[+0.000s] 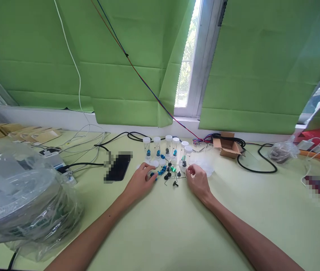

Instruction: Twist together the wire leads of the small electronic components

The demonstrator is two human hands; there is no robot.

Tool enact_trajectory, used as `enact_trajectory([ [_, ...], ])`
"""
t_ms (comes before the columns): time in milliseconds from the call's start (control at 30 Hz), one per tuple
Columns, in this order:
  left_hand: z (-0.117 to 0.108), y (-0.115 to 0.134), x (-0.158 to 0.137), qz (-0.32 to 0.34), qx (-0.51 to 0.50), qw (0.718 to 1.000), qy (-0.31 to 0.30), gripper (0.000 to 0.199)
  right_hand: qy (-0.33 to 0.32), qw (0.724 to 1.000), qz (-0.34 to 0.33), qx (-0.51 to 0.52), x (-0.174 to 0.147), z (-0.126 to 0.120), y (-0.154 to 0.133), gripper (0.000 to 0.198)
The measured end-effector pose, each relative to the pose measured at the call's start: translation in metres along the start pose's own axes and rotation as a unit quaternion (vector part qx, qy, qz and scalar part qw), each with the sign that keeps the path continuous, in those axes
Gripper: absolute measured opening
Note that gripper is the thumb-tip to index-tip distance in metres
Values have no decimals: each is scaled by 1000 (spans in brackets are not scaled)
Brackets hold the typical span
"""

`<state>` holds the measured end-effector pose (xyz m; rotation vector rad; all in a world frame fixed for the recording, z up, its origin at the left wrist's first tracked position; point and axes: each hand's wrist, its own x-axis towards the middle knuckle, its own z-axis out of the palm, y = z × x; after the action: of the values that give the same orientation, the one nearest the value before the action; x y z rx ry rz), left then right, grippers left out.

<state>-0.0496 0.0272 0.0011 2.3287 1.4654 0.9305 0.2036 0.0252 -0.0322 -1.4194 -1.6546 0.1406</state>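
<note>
Take the loose parts as your clock's centre on the bench (165,233). At nine, your left hand (142,178) curls beside the blue pieces (162,170); whether it pinches one, I cannot tell. Capped vials (168,146) stand upright from ten to two, and a knuckle could topple them. Black-headed parts (166,177) lie loose at centre, so a sweeping finger may scatter them. At three, your right hand (198,181) bends near the rightmost vial (186,160); its grip is unclear, and a nudge could tip that vial.

Workshop-like room, pale worktable (160,229), capped tubes (168,144), small parts (173,169), trailing cables (258,172), cardboard box (230,153), green window blinds (131,82)
</note>
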Motion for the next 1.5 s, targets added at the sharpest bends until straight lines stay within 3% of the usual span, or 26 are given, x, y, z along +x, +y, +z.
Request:
enact_trajectory([
  [167,1,-1,-3,5,28,999,-42,32,-25,1000,8,-3,0,3,1,10],
  [433,3,2,-4,11,74,996,-49,30,-50,999,-2,-6,0,1,-1,9],
  [667,7,4,-3,37,86,995,-30,36,-53,999,2,-8,0,1,0,10],
  [933,16,3,2,38,133,990,-16,27,-54,998,5,-13,0,-1,-5,10],
  [1500,14,4,2,54,94,994,19,23,-36,999,-4,7,-1,1,-2,9],
])
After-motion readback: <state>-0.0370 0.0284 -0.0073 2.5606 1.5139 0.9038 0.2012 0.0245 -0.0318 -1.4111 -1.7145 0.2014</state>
